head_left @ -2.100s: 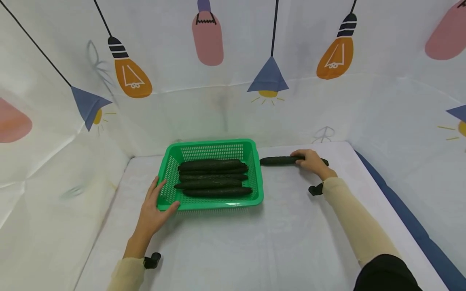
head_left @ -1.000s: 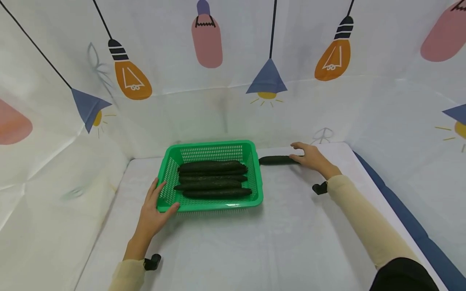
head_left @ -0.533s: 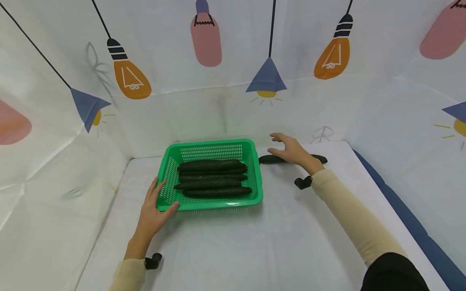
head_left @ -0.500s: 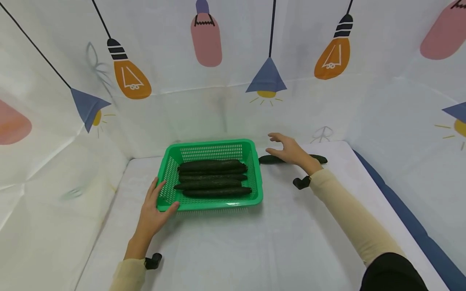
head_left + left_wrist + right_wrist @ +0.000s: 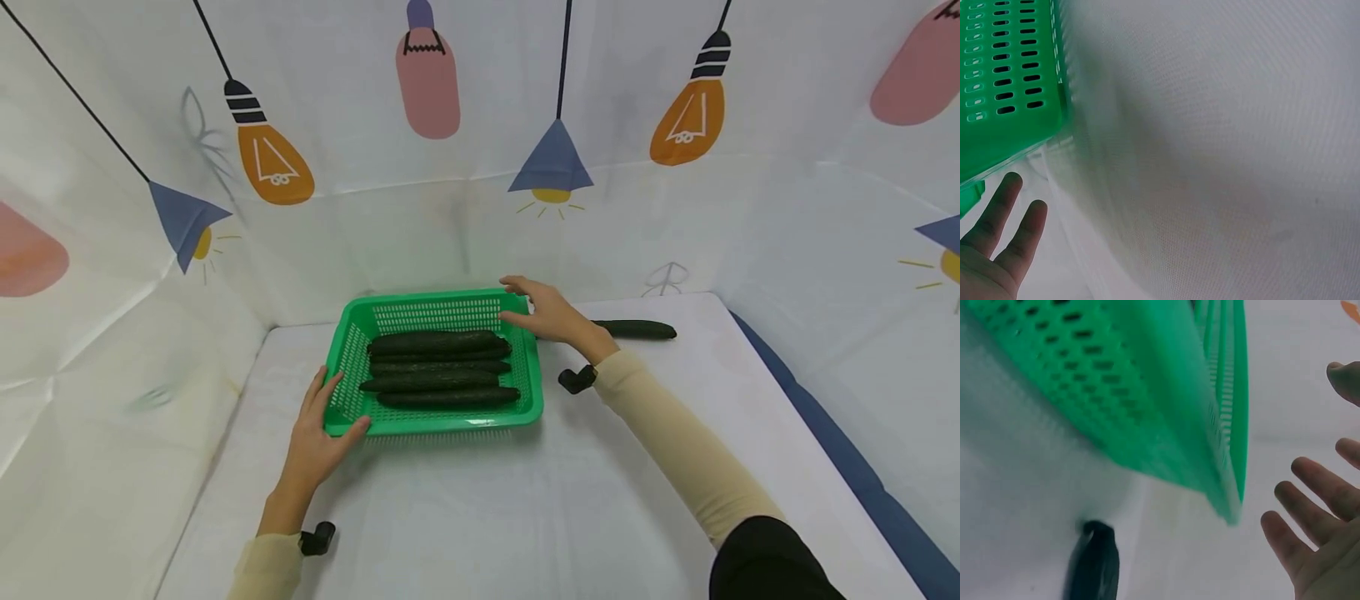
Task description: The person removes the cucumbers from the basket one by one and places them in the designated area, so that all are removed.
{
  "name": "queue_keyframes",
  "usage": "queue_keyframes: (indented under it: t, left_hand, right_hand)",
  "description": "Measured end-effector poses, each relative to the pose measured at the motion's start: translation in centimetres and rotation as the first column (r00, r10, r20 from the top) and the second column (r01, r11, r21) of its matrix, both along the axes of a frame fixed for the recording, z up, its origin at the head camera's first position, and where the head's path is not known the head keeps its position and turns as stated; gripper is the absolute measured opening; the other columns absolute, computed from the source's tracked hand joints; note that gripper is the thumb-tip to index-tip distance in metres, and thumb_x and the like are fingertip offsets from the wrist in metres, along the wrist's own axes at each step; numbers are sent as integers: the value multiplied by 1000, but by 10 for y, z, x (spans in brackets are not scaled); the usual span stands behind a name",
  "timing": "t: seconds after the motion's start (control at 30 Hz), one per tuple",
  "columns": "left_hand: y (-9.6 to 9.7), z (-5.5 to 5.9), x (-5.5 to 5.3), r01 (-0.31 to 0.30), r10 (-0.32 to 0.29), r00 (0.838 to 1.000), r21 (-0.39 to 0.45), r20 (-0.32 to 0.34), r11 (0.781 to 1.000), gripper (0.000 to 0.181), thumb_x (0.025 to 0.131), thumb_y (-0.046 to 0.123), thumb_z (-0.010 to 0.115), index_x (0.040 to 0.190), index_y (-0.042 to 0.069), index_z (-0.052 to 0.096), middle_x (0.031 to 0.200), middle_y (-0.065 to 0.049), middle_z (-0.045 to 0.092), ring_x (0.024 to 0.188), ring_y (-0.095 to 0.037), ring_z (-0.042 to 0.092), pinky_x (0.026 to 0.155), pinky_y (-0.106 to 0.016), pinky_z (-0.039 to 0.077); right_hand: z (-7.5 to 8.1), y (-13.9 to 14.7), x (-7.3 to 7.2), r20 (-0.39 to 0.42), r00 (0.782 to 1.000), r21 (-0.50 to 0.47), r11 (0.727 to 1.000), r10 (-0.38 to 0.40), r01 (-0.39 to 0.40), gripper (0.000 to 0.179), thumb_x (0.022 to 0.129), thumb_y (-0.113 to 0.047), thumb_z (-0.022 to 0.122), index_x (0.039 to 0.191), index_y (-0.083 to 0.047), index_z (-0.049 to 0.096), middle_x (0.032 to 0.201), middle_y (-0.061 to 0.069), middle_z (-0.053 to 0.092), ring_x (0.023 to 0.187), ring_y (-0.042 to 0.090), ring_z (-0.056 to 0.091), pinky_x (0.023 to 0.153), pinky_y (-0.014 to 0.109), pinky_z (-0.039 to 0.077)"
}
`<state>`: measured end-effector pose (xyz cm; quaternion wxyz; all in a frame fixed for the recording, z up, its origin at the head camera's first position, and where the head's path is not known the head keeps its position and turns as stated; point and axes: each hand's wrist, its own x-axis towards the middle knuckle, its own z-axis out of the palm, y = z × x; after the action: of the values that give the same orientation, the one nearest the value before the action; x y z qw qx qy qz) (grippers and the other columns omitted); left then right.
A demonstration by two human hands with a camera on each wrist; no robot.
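A green plastic basket [image 5: 528,367] with slotted walls stands near the back of the table, holding several dark green cucumbers [image 5: 438,379] laid side by side. My left hand [image 5: 311,446] lies against its left front corner, thumb and fingers spread along the rim. Over the back right corner of the basket hovers my right hand [image 5: 543,310], fingers loosely extended and nothing held; the right wrist view shows the fingers [image 5: 1310,515] spread beside the wall. Behind that hand, one cucumber [image 5: 637,330] rests on the table right of the basket, its left part hidden.
White cloth [image 5: 465,517] covers the table. A white sheet [image 5: 420,225] printed with lamps and bulbs hangs behind and at both sides. Dark blue fabric [image 5: 810,408] runs along the right edge. Each wrist carries a small black camera.
My right hand has released the cucumber on the table and moved left to the basket's back right corner. The cucumber stays where it was. The left hand has not moved.
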<state>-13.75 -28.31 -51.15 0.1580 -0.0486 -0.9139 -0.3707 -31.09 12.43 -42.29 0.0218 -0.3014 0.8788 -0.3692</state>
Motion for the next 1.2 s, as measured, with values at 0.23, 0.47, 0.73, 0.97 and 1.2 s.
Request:
queue_keyframes:
  t: [0.23,0.47,0.73,0.97,1.2]
  left_hand:
    - [0,2,1,3,-3,1000,12,-5,1000,88,84,31,84,158,16,40,170,-16,24,154,-43,25,111,-75,32]
    - [-3,-1,2,8,-8,1000,17,-13,1000,89,83,30,84,159,15,39,169,-18,24,154,-44,25,111,-75,32]
    - [-2,-2,1,3,-3,1000,14,-14,1000,88,84,30,83,159,16,39,169,-17,25,154,-43,26,111,-74,32]
    - [0,-2,1,6,-6,1000,18,-15,1000,87,85,30,83,159,17,39,170,-14,24,154,-43,27,110,-74,33]
    - [1,-4,0,-2,3,1000,19,-24,1000,88,85,29,83,160,18,38,169,-16,25,154,-42,27,110,-74,33]
  right_hand:
    - [7,-35,2,43,996,-30,997,77,-76,70,99,-35,69,157,-9,41,155,18,50,142,38,49,113,56,43]
    - [4,-67,3,72,991,-36,993,116,-113,72,98,-36,70,157,-10,40,156,16,49,142,34,49,114,54,43]
    - [-14,-94,4,106,987,-1,992,122,-123,76,98,-43,68,159,-11,36,156,15,49,143,32,49,114,51,43]
    - [-35,-110,5,117,988,85,990,104,-115,73,101,-40,66,159,-10,36,158,15,47,144,30,47,117,49,40]
    - [-44,-117,6,77,990,166,978,114,-125,68,100,-33,69,157,-7,41,158,12,48,144,29,48,118,46,41]
